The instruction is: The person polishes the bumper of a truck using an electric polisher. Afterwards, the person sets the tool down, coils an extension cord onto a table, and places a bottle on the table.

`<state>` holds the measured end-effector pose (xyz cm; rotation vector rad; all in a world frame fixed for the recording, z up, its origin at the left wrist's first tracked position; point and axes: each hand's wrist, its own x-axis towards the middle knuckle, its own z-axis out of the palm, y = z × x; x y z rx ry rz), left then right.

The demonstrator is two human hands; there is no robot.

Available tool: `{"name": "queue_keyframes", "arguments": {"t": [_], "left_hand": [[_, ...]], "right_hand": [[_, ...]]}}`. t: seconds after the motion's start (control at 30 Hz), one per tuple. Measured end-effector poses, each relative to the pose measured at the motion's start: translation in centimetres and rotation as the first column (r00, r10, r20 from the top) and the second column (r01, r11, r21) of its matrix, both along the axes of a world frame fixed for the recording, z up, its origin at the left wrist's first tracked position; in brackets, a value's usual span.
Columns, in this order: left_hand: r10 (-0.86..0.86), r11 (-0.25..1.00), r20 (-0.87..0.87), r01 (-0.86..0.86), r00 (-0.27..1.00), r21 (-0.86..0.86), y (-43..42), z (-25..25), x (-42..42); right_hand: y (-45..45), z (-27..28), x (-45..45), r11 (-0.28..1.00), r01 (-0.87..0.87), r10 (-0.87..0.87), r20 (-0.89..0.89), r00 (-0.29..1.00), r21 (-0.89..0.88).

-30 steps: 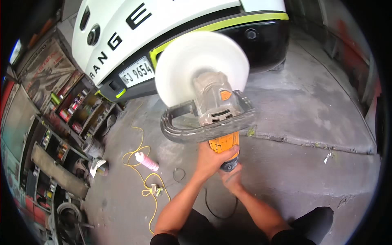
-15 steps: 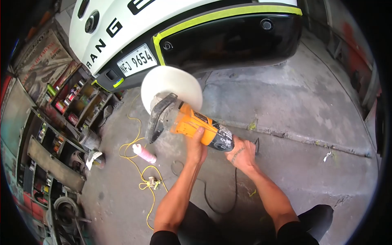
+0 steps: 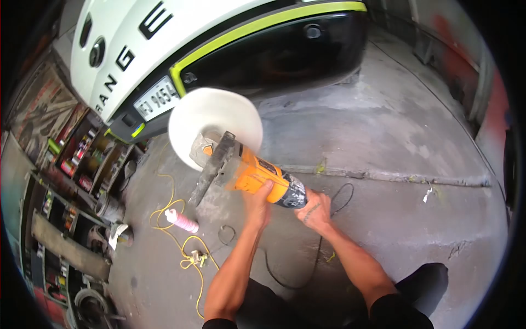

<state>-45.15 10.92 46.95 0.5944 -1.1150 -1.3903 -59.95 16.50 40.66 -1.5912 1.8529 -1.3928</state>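
Observation:
An orange-and-black power polisher point(image 3: 257, 174) is held in front of me, its D-shaped handle bare. My left hand point(image 3: 257, 205) wraps round the underside of the orange body, thumb along its side. At the rear end, my right hand point(image 3: 316, 211) is closed round the dark grip. The round white pad point(image 3: 241, 112) at the polisher's head looks blurred at its rim. Beyond it is the glossy black rear bumper point(image 3: 274, 52) of a white vehicle, edged with yellow-green masking tape point(image 3: 235, 34). Whether the pad touches the bumper, I cannot tell.
A pink bottle point(image 3: 183, 220) stands on the concrete floor near a yellow cord point(image 3: 178, 239) and its outlet block. A black cable point(image 3: 268, 268) loops below my hands. Cluttered shelves point(image 3: 82, 159) line the left side. A raised crack point(image 3: 378, 174) crosses the floor.
The view has shifted, so the vehicle and floor items sit further left. The polisher has swung slightly, showing more of its head. Both hands keep their hold.

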Motion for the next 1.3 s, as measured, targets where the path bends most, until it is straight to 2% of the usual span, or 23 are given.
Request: {"name": "queue_keyframes", "arguments": {"t": [0.07,0.1,0.17,0.2,0.27,0.3,0.37,0.4,0.43,0.5,0.53,0.57,0.63,0.7,0.73,0.83,0.87,0.9,0.97,1.07,1.17,1.23,1.3], "left_hand": [[-0.006,0.990,0.258,0.042,0.966,-0.133,0.6,0.6,-0.9],[-0.024,0.989,0.264,0.061,0.964,-0.133,1.1,0.7,-1.7],[0.062,0.991,0.551,0.014,0.832,-0.132,2.2,0.6,-3.4],[0.048,0.991,0.556,0.029,0.830,-0.129,2.7,0.6,-4.3],[-0.078,0.993,0.812,-0.030,0.578,0.117,3.6,0.2,-6.0],[-0.082,0.993,0.812,-0.026,0.578,0.119,3.7,-0.3,-6.9],[-0.079,0.975,0.608,0.187,0.790,-0.117,3.5,-1.5,-8.8],[-0.072,0.978,0.606,0.176,0.792,-0.114,4.0,-1.0,-9.7],[0.010,0.967,0.642,0.156,0.767,-0.202,4.7,0.2,-10.7],[0.119,0.952,0.672,0.109,0.731,-0.286,4.6,0.4,-11.0],[0.181,0.939,0.692,0.086,0.699,-0.334,4.0,-0.3,-10.8],[0.238,0.923,0.710,0.073,0.663,-0.378,3.7,-0.8,-10.4],[0.206,0.943,0.703,0.053,0.681,-0.328,3.1,-2.0,-8.2],[0.079,0.993,0.724,0.008,0.685,-0.115,0.3,-6.8,-4.9],[0.166,0.977,0.707,-0.014,0.687,-0.215,-0.3,-7.2,-3.5],[0.238,0.971,0.730,-0.142,0.641,-0.192,0.0,-4.2,-1.0],[0.237,0.971,0.738,-0.140,0.631,-0.192,0.0,-3.3,-0.4],[0.256,0.966,0.705,-0.204,0.662,-0.160,-0.1,-2.5,0.1],[0.270,0.959,0.678,-0.257,0.684,-0.122,-0.3,-2.0,0.8],[0.331,0.944,0.646,-0.250,0.688,-0.217,-0.6,-2.3,1.0],[0.319,0.947,0.658,-0.205,0.682,-0.247,-1.3,-4.5,0.5],[0.394,0.913,0.730,-0.147,0.558,-0.380,-1.9,-6.6,-0.2],[0.410,0.894,0.720,-0.088,0.560,-0.440,-0.3,-5.0,-2.8]], "right_hand": [[-0.3,-2.4,0.0,0.999,0.006,-0.002,0.108,0.994,-0.040],[-0.6,-4.0,0.0,0.996,-0.005,0.023,0.208,0.978,-0.086],[-0.7,-6.5,-0.5,0.995,0.004,0.020,0.241,0.970,-0.097],[-0.4,-7.2,-0.6,0.991,-0.008,0.056,0.351,0.935,-0.137],[-0.2,-9.1,-0.7,0.968,-0.041,0.162,0.493,0.855,-0.246],[-0.2,-10.4,-0.8,0.969,-0.038,0.157,0.492,0.856,-0.244],[-0.3,-13.9,-0.8,0.952,0.042,0.079,0.378,0.922,-0.302],[-1.6,-19.2,-0.1,0.943,0.086,0.052,0.398,0.916,-0.321],[-1.9,-19.6,0.0,0.945,0.068,0.068,0.396,0.916,-0.321],[-2.8,-19.9,1.0,0.888,0.217,-0.121,0.249,0.961,-0.406],[-1.6,-15.0,1.1,0.834,0.169,0.049,0.374,0.926,-0.525],[-1.9,-15.6,1.4,0.838,0.154,0.065,0.377,0.924,-0.523],[-2.3,-17.4,1.7,0.879,-0.026,0.252,0.417,0.874,-0.477],[-2.1,-15.3,2.9,0.895,-0.104,0.334,0.497,0.801,-0.434],[-2.2,-14.3,3.7,0.899,-0.177,0.394,0.568,0.723,-0.400],[-4.3,-14.2,6.5,0.915,-0.293,0.403,0.593,0.697,-0.278],[-4.4,-13.1,7.5,0.923,-0.312,0.379,0.680,0.627,-0.226],[-5.0,-13.9,8.6,0.924,-0.309,0.376,0.690,0.619,-0.227],[-6.3,-15.2,10.1,0.875,-0.364,0.470,0.737,0.485,-0.319],[-6.5,-15.4,9.7,0.874,-0.403,0.451,0.762,0.464,-0.271],[-6.3,-16.1,9.5,0.889,-0.295,0.456,0.736,0.500,-0.350],[-6.1,-16.7,8.1,0.902,-0.263,0.432,0.711,0.555,-0.342],[-5.6,-17.1,6.7,0.914,-0.236,0.404,0.688,0.603,-0.330]]}}
